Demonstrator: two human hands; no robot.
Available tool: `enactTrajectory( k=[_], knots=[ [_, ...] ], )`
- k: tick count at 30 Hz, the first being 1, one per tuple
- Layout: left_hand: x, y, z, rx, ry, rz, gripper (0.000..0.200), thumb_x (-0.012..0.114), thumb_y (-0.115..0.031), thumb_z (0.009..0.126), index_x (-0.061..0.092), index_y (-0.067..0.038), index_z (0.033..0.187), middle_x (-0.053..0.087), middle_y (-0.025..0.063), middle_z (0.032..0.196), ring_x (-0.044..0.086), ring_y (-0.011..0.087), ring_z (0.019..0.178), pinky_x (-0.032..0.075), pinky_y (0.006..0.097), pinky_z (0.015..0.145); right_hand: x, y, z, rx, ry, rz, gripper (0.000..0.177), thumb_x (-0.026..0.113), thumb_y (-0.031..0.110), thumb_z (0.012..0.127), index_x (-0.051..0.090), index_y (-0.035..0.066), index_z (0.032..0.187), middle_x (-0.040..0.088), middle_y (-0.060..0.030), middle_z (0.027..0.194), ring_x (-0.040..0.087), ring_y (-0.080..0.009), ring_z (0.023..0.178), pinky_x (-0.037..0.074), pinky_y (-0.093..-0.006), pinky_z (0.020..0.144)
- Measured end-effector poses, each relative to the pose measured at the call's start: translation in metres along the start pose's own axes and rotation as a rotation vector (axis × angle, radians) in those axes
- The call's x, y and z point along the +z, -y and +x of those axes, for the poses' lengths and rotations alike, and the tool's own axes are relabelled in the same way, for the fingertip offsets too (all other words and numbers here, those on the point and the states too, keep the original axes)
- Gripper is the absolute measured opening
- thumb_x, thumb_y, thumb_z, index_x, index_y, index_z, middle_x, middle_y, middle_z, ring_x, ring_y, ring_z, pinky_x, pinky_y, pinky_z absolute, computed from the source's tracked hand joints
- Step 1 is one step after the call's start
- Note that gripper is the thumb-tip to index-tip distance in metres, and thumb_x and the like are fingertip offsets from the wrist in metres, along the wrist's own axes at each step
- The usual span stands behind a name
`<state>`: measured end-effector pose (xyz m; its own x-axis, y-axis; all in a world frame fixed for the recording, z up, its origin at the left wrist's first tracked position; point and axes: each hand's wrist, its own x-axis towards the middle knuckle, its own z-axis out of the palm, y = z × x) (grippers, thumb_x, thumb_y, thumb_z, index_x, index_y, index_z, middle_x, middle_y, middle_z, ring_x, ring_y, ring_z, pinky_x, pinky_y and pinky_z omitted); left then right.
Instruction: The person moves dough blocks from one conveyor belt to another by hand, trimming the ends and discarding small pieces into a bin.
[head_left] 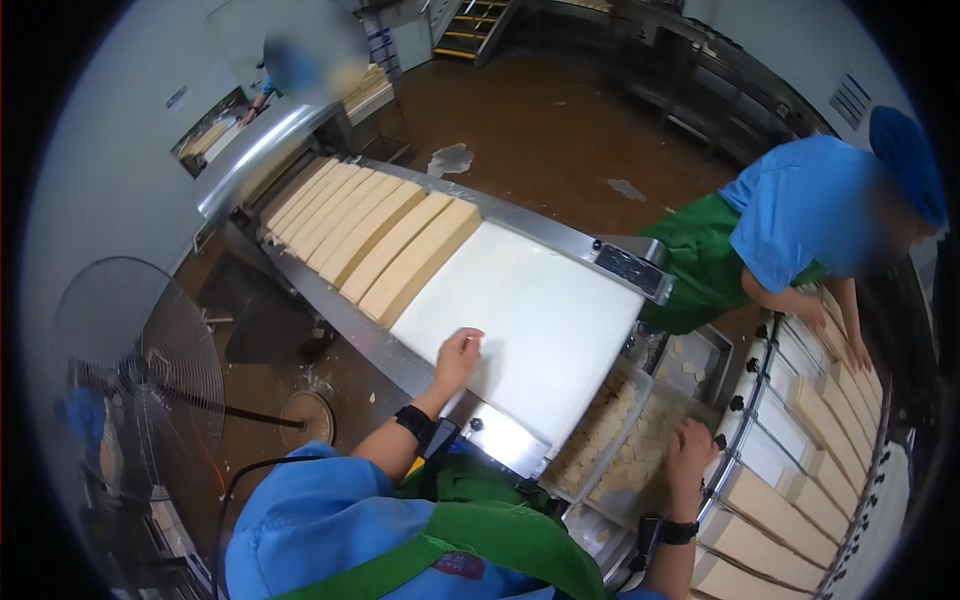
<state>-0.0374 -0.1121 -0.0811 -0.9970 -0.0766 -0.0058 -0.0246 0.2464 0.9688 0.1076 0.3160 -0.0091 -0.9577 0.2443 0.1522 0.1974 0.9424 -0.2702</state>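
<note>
Slabs [422, 258] lie lengthwise across the central belt [545, 295], ahead-left of the nearer, half-curled left hand [460, 357]; its grip, and that of the right hand [692, 453], I cannot tell.

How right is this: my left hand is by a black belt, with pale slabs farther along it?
Not quite: the belt is white, not black, as the head view shows. Your left hand is by it, with pale slabs farther along it.
</note>
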Motion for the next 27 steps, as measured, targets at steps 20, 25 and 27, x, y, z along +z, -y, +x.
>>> enactTrajectory(
  k=[20,25,27],
  knots=[
    [-0.157,0.056,0.091,-0.177,-0.117,1.212,0.095,0.07,-0.054,0.075,0.031,0.005,0.139,0.048,0.0212,0.118,0.06,0.0353,0.086,0.053,0.0403,0.068,0.257,0.398,0.243,-0.194,0.219,0.102,0.066,0.056,0.045,0.089,0.039,0.01,0.143,0.024,-0.0231,0.151,0.03,-0.0403,0.133,0.029,-0.0498,0.109],
    [-0.159,0.052,0.094,-0.189,-0.037,1.246,0.098,0.069,-0.061,0.072,0.035,0.003,0.138,0.049,0.0183,0.12,0.059,0.0275,0.081,0.052,0.0326,0.063,0.259,0.488,0.301,-0.123,0.251,0.106,0.067,0.048,0.053,0.092,0.035,0.016,0.147,0.016,-0.0214,0.155,0.032,-0.042,0.134,0.034,-0.0501,0.106],
    [-0.161,0.053,0.095,-0.174,-0.015,1.278,0.097,0.068,-0.062,0.073,0.035,0.003,0.138,0.049,0.018,0.118,0.059,0.0263,0.08,0.052,0.032,0.061,0.263,0.508,0.312,-0.062,0.357,0.056,0.07,0.046,0.057,0.091,0.033,0.018,0.148,0.012,-0.0206,0.156,0.032,-0.0426,0.134,0.038,-0.05,0.104]
  ],
)
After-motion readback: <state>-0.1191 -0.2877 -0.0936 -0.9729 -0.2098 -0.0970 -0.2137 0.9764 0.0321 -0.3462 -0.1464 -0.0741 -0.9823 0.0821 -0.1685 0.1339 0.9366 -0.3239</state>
